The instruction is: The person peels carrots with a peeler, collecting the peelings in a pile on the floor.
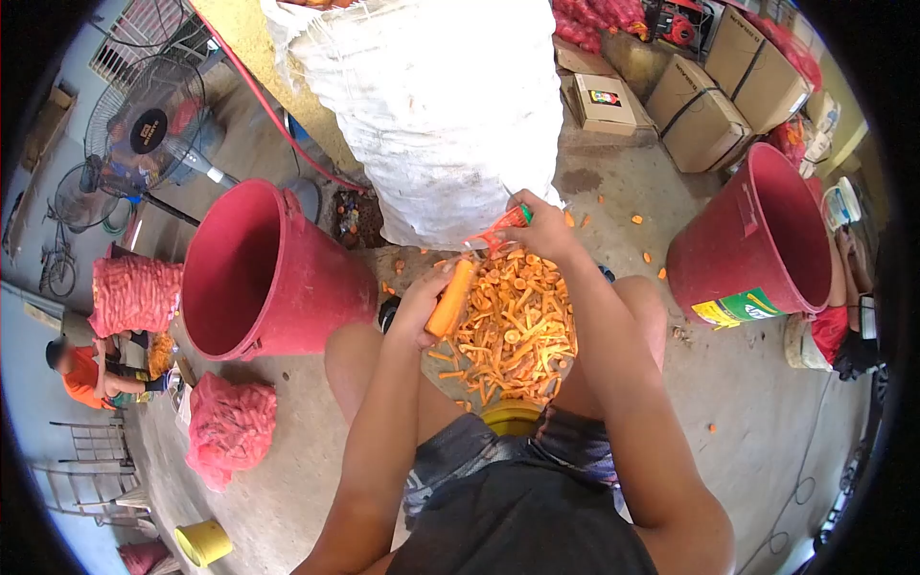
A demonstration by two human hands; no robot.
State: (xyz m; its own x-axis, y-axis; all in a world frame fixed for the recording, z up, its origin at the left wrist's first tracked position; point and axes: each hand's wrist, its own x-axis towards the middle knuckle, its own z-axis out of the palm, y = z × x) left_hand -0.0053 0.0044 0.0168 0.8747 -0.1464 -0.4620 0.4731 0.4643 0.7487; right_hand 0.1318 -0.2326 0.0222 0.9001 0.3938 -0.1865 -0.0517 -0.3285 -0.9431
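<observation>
A large orange carrot (pixel 450 299) is held in my left hand (pixel 422 305), its upper end pointing toward my right hand. My right hand (pixel 543 228) is closed around a tool with a green and orange-red handle (pixel 513 222); a thin blade-like tip sticks out above the fingers. Beneath both hands lies a heap of orange carrot peelings and cut ends (pixel 513 331), between my knees. The rim of a yellow container (pixel 511 418) shows at the heap's near edge. Directly beyond my hands stands a big white woven sack (pixel 450 105).
Red bins stand at left (pixel 307 278) and right (pixel 747 240). Red mesh bags (pixel 230 422) lie at left, near a seated person in orange (pixel 81 376). A fan (pixel 144 125) is at upper left, cardboard boxes (pixel 695 110) at upper right, a yellow bucket (pixel 203 543) at lower left.
</observation>
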